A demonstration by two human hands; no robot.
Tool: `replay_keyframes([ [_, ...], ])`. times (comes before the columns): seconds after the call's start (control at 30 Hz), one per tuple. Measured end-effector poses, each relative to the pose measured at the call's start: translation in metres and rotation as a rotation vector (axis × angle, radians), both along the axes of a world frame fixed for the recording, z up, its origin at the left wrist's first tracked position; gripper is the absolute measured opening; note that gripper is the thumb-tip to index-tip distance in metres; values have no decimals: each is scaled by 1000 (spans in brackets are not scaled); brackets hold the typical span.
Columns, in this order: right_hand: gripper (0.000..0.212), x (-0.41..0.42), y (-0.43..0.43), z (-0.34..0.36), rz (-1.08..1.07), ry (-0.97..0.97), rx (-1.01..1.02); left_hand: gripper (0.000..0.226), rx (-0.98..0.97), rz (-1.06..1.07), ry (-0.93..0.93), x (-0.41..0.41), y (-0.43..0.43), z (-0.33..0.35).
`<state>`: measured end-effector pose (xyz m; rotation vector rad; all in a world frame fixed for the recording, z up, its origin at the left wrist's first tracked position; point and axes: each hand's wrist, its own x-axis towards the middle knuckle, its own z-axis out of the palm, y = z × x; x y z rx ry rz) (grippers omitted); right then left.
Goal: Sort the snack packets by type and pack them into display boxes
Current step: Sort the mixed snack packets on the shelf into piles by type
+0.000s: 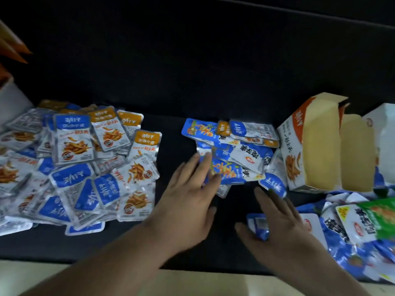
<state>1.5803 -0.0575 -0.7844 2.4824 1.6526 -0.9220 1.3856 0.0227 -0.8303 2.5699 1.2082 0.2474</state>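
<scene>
Dark matte surface — crinkly foil packets, open cardboard box.

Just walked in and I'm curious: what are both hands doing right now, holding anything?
Left hand: open, straight fingers touching the middle pile of packets.
Right hand: open, fingers spread over a blue packet, gripping nothing.

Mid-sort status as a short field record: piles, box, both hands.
surface: dark surface
left pile: blue-headed and orange-headed packets, mixed
middle pile: small, mixed types
right pile: blue and green packets, in front of the box
display box: open, only bare card visible inside
left hand: fingers straight, touching the middle pile
right hand: fingers straight, laid over a blue packet
</scene>
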Motion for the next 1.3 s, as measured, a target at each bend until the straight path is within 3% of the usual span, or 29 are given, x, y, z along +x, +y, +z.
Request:
replay_keyframes([
  [0.1,95,3,-18,-4,0,52,-109,90,-99,1,131,36,32,-4],
  [0.2,92,17,-30,-15,-14,38,-127,85,-145,-4,225,48,41,-18],
  [0.6,58,51,-59,-60,38,-126,307,72,-6,3,256,25,-27,-21],
  [0.8,55,55,-55,-48,77,-246,245,71,10,-14,201,21,-45,-21],
  [0.93,51,45,-41,-22,34,-287,93,68,-20,-3,180,20,-50,-13],
  [1.07,45,25,-25,-22,46,-76,404,50,7,10,19,18,-51,3],
  [1.13,51,15,-15,-29,85,8,467,39,68,64,-72,11,-35,5],
  [1.2,63,5,-4,-39,169,27,461,54,54,149,-34,3,-10,5],
  [1.3,77,2,6,-54,234,54,333,90,-154,191,107,3,19,-3],
])
